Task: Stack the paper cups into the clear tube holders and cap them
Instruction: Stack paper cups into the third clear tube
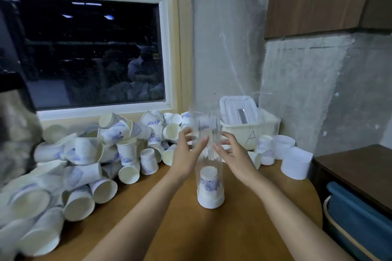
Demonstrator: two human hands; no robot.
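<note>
Clear tube (209, 161) grasped by left hand (187, 150) and right hand (232, 151); basket (237, 133) behind marked "A".

Here's my left hand (185, 151) coming into shot, bare, and there's my right hand (236, 153), bare as well. Both are slim, with long, narrow fingers (184, 134). The tips smear out in blur, so I can't tell you much about the nails. The wrists are narrow on both sides. Now the left forearm (135, 216): uncovered from the wrist right down to the bottom edge of the view, smooth, and broadening as it nears the camera. The right forearm (290, 216) is the same story, uncovered all the way to the edge. Dim, bluish light lies flat over all of it.
</note>
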